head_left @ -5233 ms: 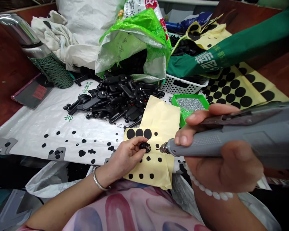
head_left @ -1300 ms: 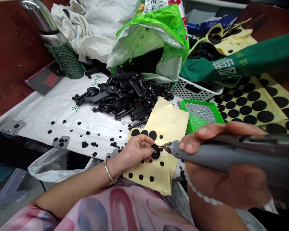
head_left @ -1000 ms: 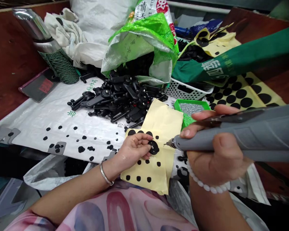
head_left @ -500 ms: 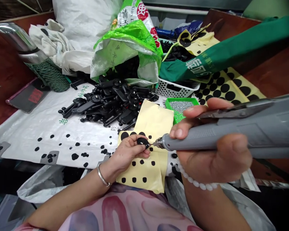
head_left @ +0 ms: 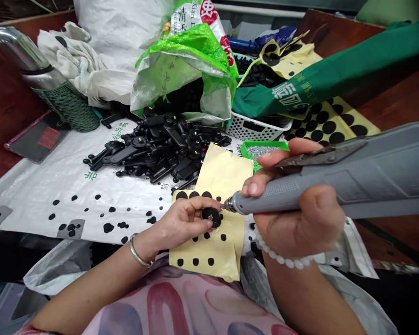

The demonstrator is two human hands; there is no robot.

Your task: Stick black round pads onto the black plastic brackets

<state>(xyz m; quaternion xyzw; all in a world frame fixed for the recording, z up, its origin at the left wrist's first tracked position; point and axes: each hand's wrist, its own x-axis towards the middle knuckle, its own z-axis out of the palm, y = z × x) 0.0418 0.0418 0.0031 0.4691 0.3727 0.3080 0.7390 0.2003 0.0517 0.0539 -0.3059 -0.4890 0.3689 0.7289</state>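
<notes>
Over a yellow paper sheet point(head_left: 225, 170) dotted black, the left hand point(head_left: 174, 225) is pinching and partly hiding a round black plastic disc point(head_left: 209, 214). The right hand point(head_left: 298, 230) is gripping a grey power screwdriver point(head_left: 282, 194) running off the right edge, and a far green-and-white plastic bag point(head_left: 188, 44) is displaying "清".

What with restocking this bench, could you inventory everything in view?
round part: one, black, in left hand
power tool: one, grey, in right hand
dotted paper: count unclear, yellow, under left hand
jointed parts: many, black, heaped centrally
tray: one, green, beyond right hand
basket: one, white, behind tray
bag: one, green/white, behind heap
disc sheets: several, yellow, far right
wrapped bundle: one, green, over basket
flask: one, silver/green, far left
cloth: white, behind flask
flat case: one, dark, beside flask
left hand: one, centre
right hand: one, right
</notes>
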